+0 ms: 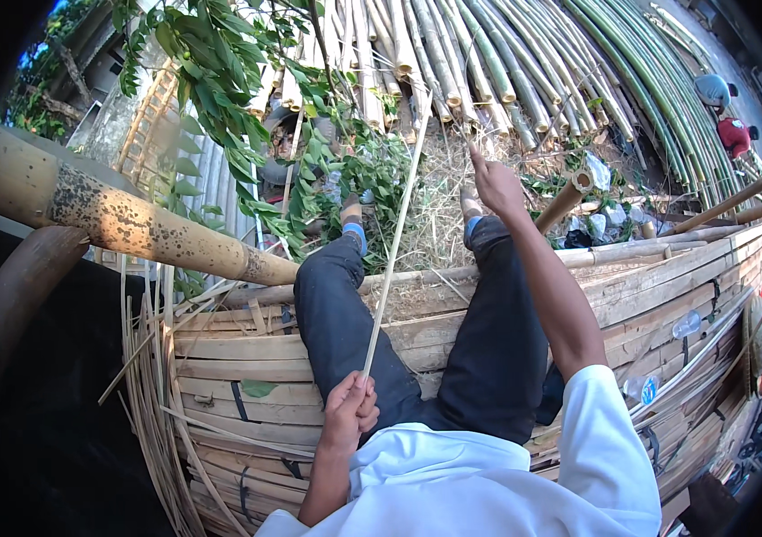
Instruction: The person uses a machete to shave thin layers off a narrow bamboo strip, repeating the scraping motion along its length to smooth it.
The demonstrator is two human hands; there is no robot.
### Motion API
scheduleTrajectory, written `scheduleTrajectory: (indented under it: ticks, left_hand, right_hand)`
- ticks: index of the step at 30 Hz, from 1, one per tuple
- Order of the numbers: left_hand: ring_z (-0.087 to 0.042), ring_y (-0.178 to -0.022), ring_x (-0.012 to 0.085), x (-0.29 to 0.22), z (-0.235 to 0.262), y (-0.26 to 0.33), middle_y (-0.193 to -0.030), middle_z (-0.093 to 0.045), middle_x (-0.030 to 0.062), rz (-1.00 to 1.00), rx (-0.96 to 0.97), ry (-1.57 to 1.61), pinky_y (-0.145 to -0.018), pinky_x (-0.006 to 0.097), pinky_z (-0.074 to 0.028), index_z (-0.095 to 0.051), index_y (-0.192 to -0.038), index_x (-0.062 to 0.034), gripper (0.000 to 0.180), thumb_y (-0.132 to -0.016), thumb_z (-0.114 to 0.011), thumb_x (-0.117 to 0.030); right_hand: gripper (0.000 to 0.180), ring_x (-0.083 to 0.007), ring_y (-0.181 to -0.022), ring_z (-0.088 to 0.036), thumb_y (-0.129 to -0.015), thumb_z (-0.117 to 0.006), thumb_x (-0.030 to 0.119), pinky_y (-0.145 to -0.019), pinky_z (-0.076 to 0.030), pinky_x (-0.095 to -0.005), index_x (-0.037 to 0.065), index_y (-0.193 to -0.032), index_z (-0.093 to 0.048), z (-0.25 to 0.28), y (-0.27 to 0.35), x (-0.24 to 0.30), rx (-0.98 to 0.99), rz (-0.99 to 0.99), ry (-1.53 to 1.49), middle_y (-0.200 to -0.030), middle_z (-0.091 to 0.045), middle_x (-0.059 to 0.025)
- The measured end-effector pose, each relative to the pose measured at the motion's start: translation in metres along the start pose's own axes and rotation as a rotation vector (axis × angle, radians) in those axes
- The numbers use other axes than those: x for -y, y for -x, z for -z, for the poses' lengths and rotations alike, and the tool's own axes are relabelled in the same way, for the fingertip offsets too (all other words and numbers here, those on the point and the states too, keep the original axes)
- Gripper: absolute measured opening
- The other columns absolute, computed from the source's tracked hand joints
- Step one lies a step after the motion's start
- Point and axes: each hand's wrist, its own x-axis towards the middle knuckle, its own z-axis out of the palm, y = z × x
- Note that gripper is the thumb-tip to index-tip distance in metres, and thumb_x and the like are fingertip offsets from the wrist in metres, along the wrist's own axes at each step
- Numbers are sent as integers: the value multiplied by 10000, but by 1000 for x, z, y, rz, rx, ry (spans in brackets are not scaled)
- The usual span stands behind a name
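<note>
1. We see the left hand closed tight around the near end of a long, thin pale bamboo strip, low in the view, just above the lap.
2. The bamboo strip runs up and away from that fist, between the two legs in dark trousers, and ends near the pile of bamboo poles at the top.
3. The right hand is stretched out far ahead, beyond the right knee, fingers partly curled with one raised; we cannot tell whether it pinches anything, though a very thin sliver seems to pass by it.
4. We sit on a platform of flat bamboo slats, with loose thin strips hanging off its left edge.
5. A thick spotted bamboo pole lies across the left side, touching the platform's far edge near the left knee.
6. Leafy green branches hang over the upper left, and dry grass covers the ground by the feet.
</note>
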Motion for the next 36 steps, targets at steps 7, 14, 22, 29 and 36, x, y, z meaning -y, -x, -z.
scheduleTrajectory:
  ticks: [7, 14, 22, 29, 36]
  left_hand:
    - [-208, -427, 22, 2, 0, -19, -572, -266, -65, -136, -79, -21, -370, 200, -160, -446, -874, -90, 225, -1015, -384, -254]
    - [-340, -492, 42, 3, 5, -72, -606, -382, -37, -312, -270, -566, -438, 212, -295, -482, -897, -61, 244, -1014, -384, -252]
    - [-389, -581, 91, -7, 8, -107, -629, -408, 13, -368, -386, -770, -544, 273, -353, -530, -939, 4, 365, -1022, -331, -291]
    - [-558, -635, 299, -9, 5, -108, -739, -583, 156, -630, -522, -1105, -593, 413, -433, -570, -989, 3, 330, -1001, -377, -264]
    - [-574, -749, 473, -11, 0, -99, -795, -605, 287, -580, -649, -1400, -646, 555, -420, -549, -1005, 19, 250, -969, -405, -182]
  right_hand:
    - [721, -60, -399, -278, -857, -289, 750, -388, -238, -224, 64, -735, -479, -29, 14, 15, 285, -143, -1131, -490, -284, 65]
    - [500, -62, -388, -239, -913, -470, 561, -388, -214, -230, 67, -841, -497, -71, 77, 12, 441, -267, -1210, -489, -258, 65]
    - [557, -321, -503, -536, -896, -443, 572, -524, -431, -436, 52, -801, -617, -83, 108, 29, 278, 613, -292, -542, -530, -135]
    - [632, -335, -488, -586, -843, -419, 674, -469, -456, -440, 79, -779, -621, -101, 142, 44, 225, 866, 53, -507, -548, -141]
    - [626, -298, -477, -590, -817, -461, 684, -438, -441, -397, 88, -737, -634, -108, 144, 45, 195, 848, 117, -517, -566, -113]
